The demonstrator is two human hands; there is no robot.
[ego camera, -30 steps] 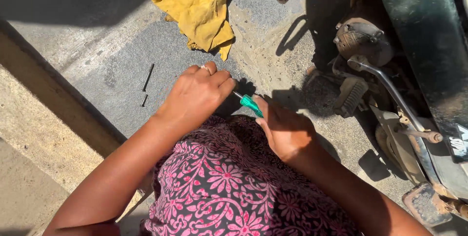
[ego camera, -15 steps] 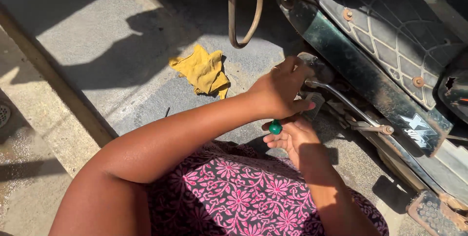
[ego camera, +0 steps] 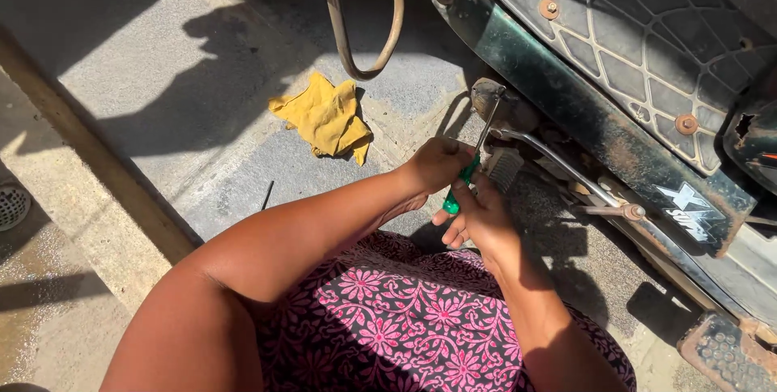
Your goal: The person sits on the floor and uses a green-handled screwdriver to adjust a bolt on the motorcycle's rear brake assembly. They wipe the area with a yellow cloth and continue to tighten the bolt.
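Head view: my right hand (ego camera: 479, 216) grips the green-handled screwdriver (ego camera: 469, 167), shaft angled up to a fitting on the scooter's underside (ego camera: 494, 101) just beyond the knuckles. My left hand (ego camera: 435, 164) closes beside the handle, apparently steadying it; yellow rag (ego camera: 324, 117) lies well left.

— Where do the hands sit?
— The left hand (ego camera: 437, 167) and the right hand (ego camera: 477, 218) meet near the middle, touching, both on a screwdriver (ego camera: 468, 172). The left is above, the right just below and to the right of it.
— And the screwdriver's tip?
— It points up and right to a part (ego camera: 490, 101) low on the scooter (ego camera: 615, 93), which fills the right side.
— What lies left?
— A cloth (ego camera: 324, 117) on the pavement (ego camera: 146, 76), up and left of the hands. A small rod (ego camera: 266, 195) lies below the cloth. A drain grate (ego camera: 11, 204) sits at the far left edge.
— Above?
— A bent stand (ego camera: 360, 20) hangs down above the cloth's right side.
— Near the right hand?
— A lever (ego camera: 558, 169) runs right from it, and a footrest (ego camera: 724, 351) lies at the lower right corner.
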